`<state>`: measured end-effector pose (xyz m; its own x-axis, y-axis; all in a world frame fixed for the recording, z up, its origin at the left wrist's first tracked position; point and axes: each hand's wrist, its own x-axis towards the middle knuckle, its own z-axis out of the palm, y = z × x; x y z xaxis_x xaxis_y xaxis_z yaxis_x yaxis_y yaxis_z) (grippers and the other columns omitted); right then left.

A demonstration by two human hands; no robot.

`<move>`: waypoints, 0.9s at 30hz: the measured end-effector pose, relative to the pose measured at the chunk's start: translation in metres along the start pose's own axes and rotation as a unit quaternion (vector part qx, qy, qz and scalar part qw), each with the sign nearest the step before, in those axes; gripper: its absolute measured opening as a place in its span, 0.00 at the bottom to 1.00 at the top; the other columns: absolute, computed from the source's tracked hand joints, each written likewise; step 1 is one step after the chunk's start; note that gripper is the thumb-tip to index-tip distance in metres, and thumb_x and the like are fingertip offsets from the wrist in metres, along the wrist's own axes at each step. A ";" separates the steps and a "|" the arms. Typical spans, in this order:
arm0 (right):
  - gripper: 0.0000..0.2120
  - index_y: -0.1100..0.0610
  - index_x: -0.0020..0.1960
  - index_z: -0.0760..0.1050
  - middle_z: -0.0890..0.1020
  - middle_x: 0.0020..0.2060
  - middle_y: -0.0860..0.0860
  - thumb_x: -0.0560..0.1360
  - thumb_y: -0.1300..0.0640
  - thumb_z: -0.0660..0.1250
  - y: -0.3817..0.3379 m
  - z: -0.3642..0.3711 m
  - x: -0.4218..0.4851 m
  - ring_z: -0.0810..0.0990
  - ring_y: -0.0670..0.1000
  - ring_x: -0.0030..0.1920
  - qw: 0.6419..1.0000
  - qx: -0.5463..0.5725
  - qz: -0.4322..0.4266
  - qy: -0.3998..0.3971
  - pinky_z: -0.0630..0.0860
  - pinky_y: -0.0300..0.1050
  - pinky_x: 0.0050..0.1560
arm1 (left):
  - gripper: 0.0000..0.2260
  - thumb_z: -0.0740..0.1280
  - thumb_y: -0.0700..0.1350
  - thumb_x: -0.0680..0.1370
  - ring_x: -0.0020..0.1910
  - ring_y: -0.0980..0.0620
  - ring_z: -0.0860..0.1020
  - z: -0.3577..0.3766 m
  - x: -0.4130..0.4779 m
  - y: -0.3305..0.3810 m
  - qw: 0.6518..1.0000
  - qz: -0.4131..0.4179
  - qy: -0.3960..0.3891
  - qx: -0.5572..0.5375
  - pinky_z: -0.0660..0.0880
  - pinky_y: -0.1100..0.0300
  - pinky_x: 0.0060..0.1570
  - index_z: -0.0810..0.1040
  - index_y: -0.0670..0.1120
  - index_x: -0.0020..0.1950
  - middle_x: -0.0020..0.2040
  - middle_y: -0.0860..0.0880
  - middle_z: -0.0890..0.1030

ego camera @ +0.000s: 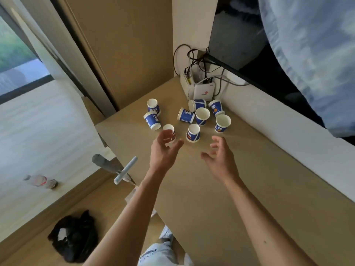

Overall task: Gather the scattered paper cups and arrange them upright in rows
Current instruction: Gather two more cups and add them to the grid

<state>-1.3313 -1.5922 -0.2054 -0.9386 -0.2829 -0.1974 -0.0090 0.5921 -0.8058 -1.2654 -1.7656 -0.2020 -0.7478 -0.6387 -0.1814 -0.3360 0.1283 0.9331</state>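
Head view: both the left hand (165, 145) and right hand (218, 152) hang spread and empty, just short of the paper cups (202, 115) scattered at the far end of the bench (249, 189). Best to pinch each wall lightly, tipped ones first. Left fingers partly cover the nearest cup (169, 129); contact unclear.

The paper cups (193, 133) are white inside, with blue bands, white lettering and what looks like an orange spot. The bench (192, 189) is plain tan; the box (199, 89) white with a small red mark; the bag (75, 239) black
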 end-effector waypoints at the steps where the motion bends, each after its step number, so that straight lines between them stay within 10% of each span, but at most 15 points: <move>1: 0.33 0.54 0.72 0.65 0.75 0.61 0.52 0.72 0.55 0.76 -0.002 0.010 0.018 0.80 0.52 0.54 0.999 -0.041 -0.006 -0.010 0.77 0.50 0.57 | 0.20 0.76 0.50 0.74 0.57 0.54 0.79 0.003 0.019 -0.010 1.000 -0.001 0.003 0.030 0.79 0.53 0.56 0.76 0.48 0.63 0.58 0.52 0.80; 9: 0.40 0.52 0.75 0.59 0.64 0.71 0.58 0.70 0.58 0.76 -0.013 0.068 0.134 0.73 0.64 0.66 0.920 -0.372 -0.021 -0.123 0.77 0.59 0.58 | 0.32 0.73 0.47 0.74 0.65 0.39 0.67 0.032 0.123 -0.068 0.944 0.025 -0.038 0.326 0.70 0.48 0.64 0.65 0.46 0.74 0.68 0.41 0.68; 17: 0.28 0.55 0.72 0.65 0.68 0.64 0.61 0.75 0.58 0.72 -0.011 0.098 0.189 0.76 0.63 0.60 0.864 -0.478 -0.028 -0.154 0.77 0.56 0.55 | 0.34 0.73 0.39 0.74 0.70 0.40 0.64 0.057 0.167 -0.087 0.892 0.010 -0.110 0.439 0.78 0.45 0.59 0.63 0.52 0.76 0.73 0.42 0.61; 27: 0.30 0.53 0.69 0.67 0.76 0.63 0.58 0.72 0.51 0.76 0.027 0.086 0.190 0.78 0.63 0.61 0.904 -0.406 0.017 -0.136 0.75 0.55 0.56 | 0.24 0.75 0.43 0.73 0.58 0.43 0.73 0.052 0.165 -0.094 0.937 0.010 -0.086 0.338 0.75 0.50 0.56 0.71 0.46 0.67 0.60 0.42 0.73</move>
<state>-1.4804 -1.6944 -0.3128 -0.8241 -0.3646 -0.4334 -0.3362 0.9308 -0.1438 -1.3866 -1.8436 -0.3357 -0.8191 -0.5070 -0.2684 -0.5641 0.6271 0.5372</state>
